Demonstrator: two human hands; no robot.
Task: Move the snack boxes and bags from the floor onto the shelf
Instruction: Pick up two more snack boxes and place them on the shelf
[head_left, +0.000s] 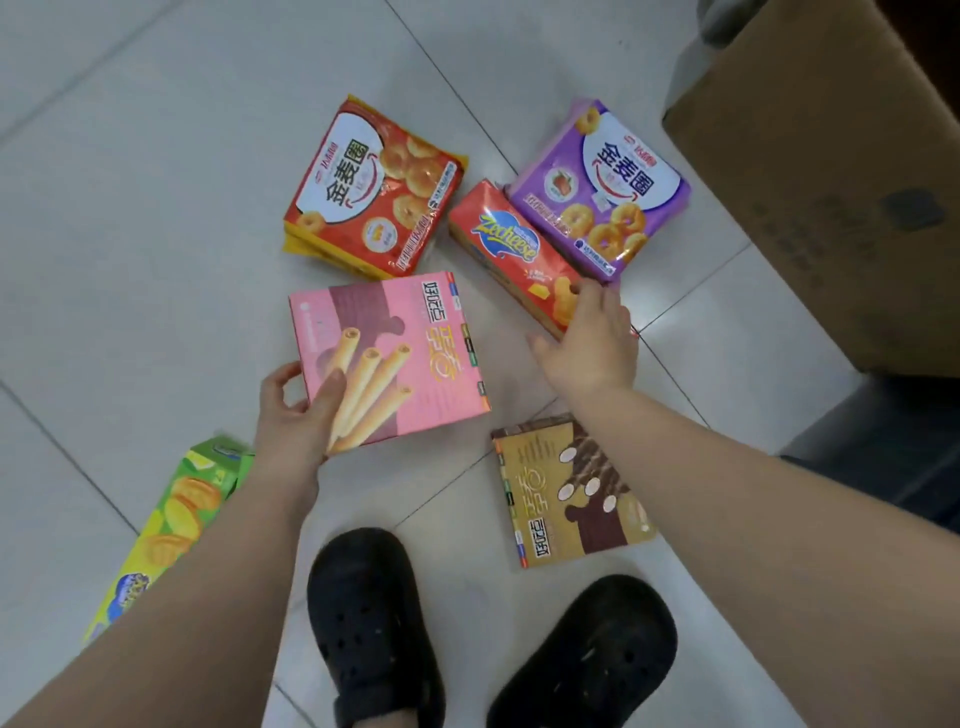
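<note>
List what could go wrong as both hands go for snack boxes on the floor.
1. The left hand pinches the pink box by one corner only; it may tip or slip when lifted.
2. The right hand lands on the end of the orange Zecheese box, which touches the purple bag; pulling it could drag that bag.
3. The brown box lies close to the black shoes and could be stepped on.

Pale glossy floor tiles (156, 156); cardboard carton (831, 182) at right.
</note>
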